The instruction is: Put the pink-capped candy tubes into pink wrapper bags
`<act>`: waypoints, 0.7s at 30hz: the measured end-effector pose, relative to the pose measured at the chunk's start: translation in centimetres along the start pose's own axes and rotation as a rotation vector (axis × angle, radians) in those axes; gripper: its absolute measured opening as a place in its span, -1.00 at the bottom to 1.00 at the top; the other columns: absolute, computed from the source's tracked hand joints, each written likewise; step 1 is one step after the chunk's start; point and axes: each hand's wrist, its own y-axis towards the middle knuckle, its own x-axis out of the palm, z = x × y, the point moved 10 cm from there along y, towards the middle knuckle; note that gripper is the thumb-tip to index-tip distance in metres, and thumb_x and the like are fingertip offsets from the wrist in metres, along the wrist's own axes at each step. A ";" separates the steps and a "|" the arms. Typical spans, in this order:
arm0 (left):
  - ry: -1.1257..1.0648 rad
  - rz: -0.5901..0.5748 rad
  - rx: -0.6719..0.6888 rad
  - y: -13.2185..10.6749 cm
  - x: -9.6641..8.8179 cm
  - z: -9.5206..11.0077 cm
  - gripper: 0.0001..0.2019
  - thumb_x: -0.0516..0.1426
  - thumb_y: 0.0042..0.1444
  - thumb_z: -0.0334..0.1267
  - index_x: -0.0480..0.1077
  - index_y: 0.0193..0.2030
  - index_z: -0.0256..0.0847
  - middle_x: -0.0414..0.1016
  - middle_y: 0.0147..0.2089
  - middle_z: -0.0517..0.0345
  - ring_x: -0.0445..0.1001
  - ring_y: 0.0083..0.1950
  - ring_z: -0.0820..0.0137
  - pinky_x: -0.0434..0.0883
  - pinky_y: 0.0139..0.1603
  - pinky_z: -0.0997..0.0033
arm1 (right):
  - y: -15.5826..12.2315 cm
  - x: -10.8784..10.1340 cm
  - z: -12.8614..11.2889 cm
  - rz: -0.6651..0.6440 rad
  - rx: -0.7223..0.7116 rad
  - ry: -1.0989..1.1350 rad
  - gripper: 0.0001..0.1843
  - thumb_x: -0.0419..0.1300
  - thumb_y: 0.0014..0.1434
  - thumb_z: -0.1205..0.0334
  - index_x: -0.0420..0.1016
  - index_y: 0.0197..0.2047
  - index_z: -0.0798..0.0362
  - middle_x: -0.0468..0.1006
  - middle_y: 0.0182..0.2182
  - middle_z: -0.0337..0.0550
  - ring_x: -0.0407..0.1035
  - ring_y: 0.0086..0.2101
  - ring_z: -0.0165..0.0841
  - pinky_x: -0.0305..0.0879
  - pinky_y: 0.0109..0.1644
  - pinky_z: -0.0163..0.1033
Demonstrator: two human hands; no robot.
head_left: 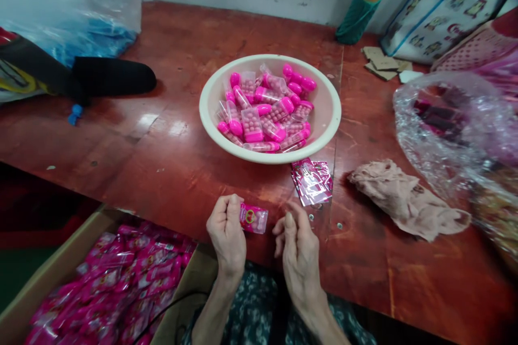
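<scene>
My left hand (229, 234) is closed, its thumb and fingers pinching one end of a small candy box (254, 219). The box wears a bright pink printed sleeve, and pale round candies show through its clear end. To the right of it, my right hand (297, 250) is half curled with the fingers loosely apart, and I see nothing in it. A stack of shiny pink printed sleeves (313, 180) lies flat just beyond my right hand. Behind that stands a white bowl (208, 121) of clear boxes (251, 123) with pink caps and pink candies inside.
At lower left, a cardboard carton (56, 250) is full of pink sleeved boxes (121, 280). A crumpled beige cloth (408, 199) and a clear plastic bag (437, 118) lie on the right. A black object (117, 75) and a large plastic bag (73, 0) occupy the left.
</scene>
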 end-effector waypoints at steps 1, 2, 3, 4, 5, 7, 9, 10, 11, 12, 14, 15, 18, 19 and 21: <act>-0.005 0.011 0.001 0.0 -0.2 0.0 -0.75 0.04 0.12 -0.12 0.34 -0.47 -0.20 0.29 -0.54 0.28 0.22 -0.52 0.47 0.22 -0.50 0.54 | 0.0 0.3 -0.1 -0.026 0.015 0.014 -0.63 -0.15 0.30 0.15 0.13 0.11 0.11 0.37 -0.52 -0.29 0.23 -0.66 -0.48 0.18 -0.62 -0.42; -0.009 0.015 0.002 0.0 -0.4 0.1 -0.76 0.05 0.12 -0.12 0.34 -0.47 -0.20 0.29 -0.54 0.28 0.22 -0.53 0.47 0.22 -0.50 0.54 | -0.2 0.9 -0.4 -0.068 0.014 0.005 -0.62 -0.11 0.29 0.13 0.14 0.12 0.09 0.40 -0.50 -0.27 0.27 -0.63 -0.47 0.21 -0.59 -0.41; -0.013 0.016 0.003 -0.1 -0.5 0.2 -0.76 0.05 0.11 -0.13 0.35 -0.47 -0.21 0.29 -0.55 0.28 0.22 -0.53 0.47 0.22 -0.50 0.54 | -0.3 1.5 -0.8 -0.114 -0.003 -0.021 -0.63 -0.08 0.28 0.13 0.17 0.10 0.09 0.43 -0.47 -0.23 0.31 -0.59 -0.45 0.24 -0.55 -0.40; -0.018 0.015 0.004 -0.1 -0.6 0.3 -0.77 0.06 0.11 -0.14 0.36 -0.47 -0.21 0.30 -0.54 0.27 0.23 -0.52 0.47 0.23 -0.50 0.54 | -0.6 2.2 -1.2 -0.148 -0.032 -0.063 -0.66 -0.07 0.27 0.13 0.23 0.05 0.10 0.47 -0.43 -0.17 0.36 -0.54 -0.41 0.27 -0.51 -0.37; -0.024 0.013 0.002 -0.2 -0.6 0.3 -0.78 0.07 0.10 -0.15 0.37 -0.46 -0.21 0.31 -0.54 0.26 0.24 -0.51 0.47 0.23 -0.49 0.54 | -0.8 2.5 -1.5 -0.155 -0.069 -0.114 -0.67 -0.09 0.28 0.14 0.27 0.01 0.12 0.50 -0.38 -0.10 0.40 -0.48 -0.37 0.30 -0.45 -0.34; -0.042 0.011 -0.012 -0.3 -0.8 0.2 -0.80 0.08 0.10 -0.17 0.38 -0.46 -0.21 0.33 -0.52 0.26 0.27 -0.49 0.47 0.24 -0.48 0.55 | -1.1 2.6 -2.2 -0.097 -0.157 -0.214 -0.65 -0.15 0.29 0.16 0.32 -0.03 0.15 0.53 -0.32 0.01 0.44 -0.39 -0.29 0.34 -0.35 -0.26; -0.072 0.010 -0.039 -0.3 -0.8 -0.3 -0.79 0.08 0.09 -0.16 0.37 -0.46 -0.22 0.33 -0.52 0.26 0.27 -0.49 0.47 0.23 -0.48 0.56 | -1.5 2.4 -2.6 -0.047 -0.241 -0.263 -0.59 -0.19 0.28 0.18 0.29 0.02 0.21 0.53 -0.37 0.04 0.44 -0.42 -0.26 0.35 -0.37 -0.23; -0.090 0.006 -0.058 -0.2 -0.8 -0.6 -0.79 0.09 0.09 -0.15 0.37 -0.47 -0.22 0.32 -0.53 0.27 0.26 -0.50 0.48 0.22 -0.50 0.56 | -1.7 2.6 -2.6 -0.059 -0.261 -0.259 -0.57 -0.20 0.29 0.19 0.27 0.06 0.23 0.52 -0.42 0.01 0.42 -0.47 -0.28 0.34 -0.41 -0.25; -0.110 0.000 -0.080 -0.2 -0.7 -1.0 -0.78 0.09 0.09 -0.14 0.36 -0.48 -0.22 0.30 -0.55 0.28 0.24 -0.52 0.49 0.22 -0.51 0.57 | -1.8 2.9 -2.3 -0.096 -0.262 -0.234 -0.56 -0.21 0.29 0.20 0.24 0.08 0.26 0.51 -0.47 -0.03 0.40 -0.52 -0.31 0.33 -0.46 -0.27; -0.131 -0.007 -0.104 -0.1 -0.7 -1.4 -0.76 0.09 0.09 -0.12 0.35 -0.48 -0.22 0.28 -0.57 0.29 0.22 -0.54 0.51 0.21 -0.53 0.58 | -1.9 3.2 -2.0 -0.146 -0.248 -0.196 -0.55 -0.23 0.30 0.22 0.21 0.11 0.27 0.48 -0.52 -0.09 0.37 -0.57 -0.34 0.31 -0.49 -0.29; -0.174 -0.021 -0.156 -0.1 -0.8 -2.0 -0.73 0.08 0.08 -0.07 0.32 -0.50 -0.22 0.23 -0.60 0.32 0.19 -0.59 0.53 0.20 -0.58 0.58 | -2.1 3.7 -1.4 -0.225 -0.217 -0.103 -0.56 -0.24 0.31 0.23 0.16 0.15 0.26 0.44 -0.54 -0.17 0.33 -0.63 -0.41 0.30 -0.51 -0.32; -0.194 -0.021 -0.181 -0.1 -1.0 -2.2 -0.71 0.08 0.08 -0.05 0.31 -0.49 -0.23 0.22 -0.61 0.33 0.18 -0.60 0.54 0.20 -0.59 0.58 | -2.2 3.7 -1.2 -0.237 -0.209 -0.057 -0.56 -0.23 0.31 0.23 0.14 0.17 0.22 0.42 -0.52 -0.19 0.33 -0.63 -0.43 0.30 -0.50 -0.33; -0.226 0.037 -0.235 -0.3 -3.6 -2.8 -0.70 0.08 0.07 -0.03 0.31 -0.48 -0.24 0.25 -0.60 0.31 0.20 -0.62 0.55 0.21 -0.61 0.57 | -2.2 3.8 -0.5 -0.253 -0.203 0.036 -0.58 -0.19 0.31 0.23 0.10 0.20 0.10 0.38 -0.45 -0.24 0.30 -0.62 -0.50 0.30 -0.47 -0.35; -0.225 0.081 -0.248 -0.5 -5.1 -3.1 -0.69 0.08 0.07 -0.02 0.31 -0.48 -0.25 0.26 -0.60 0.31 0.20 -0.63 0.55 0.21 -0.62 0.57 | -2.2 4.1 -0.1 -0.270 -0.192 0.048 -0.59 -0.18 0.31 0.23 0.09 0.20 0.07 0.36 -0.44 -0.25 0.30 -0.62 -0.51 0.29 -0.47 -0.36; -0.204 0.204 -0.264 -1.0 -9.3 -3.9 -0.69 0.10 0.06 -0.03 0.31 -0.50 -0.25 0.24 -0.64 0.32 0.18 -0.67 0.56 0.18 -0.66 0.57 | -2.2 4.6 0.8 -0.315 -0.157 0.043 -0.60 -0.16 0.31 0.22 0.12 0.19 0.06 0.36 -0.44 -0.26 0.29 -0.61 -0.51 0.28 -0.47 -0.36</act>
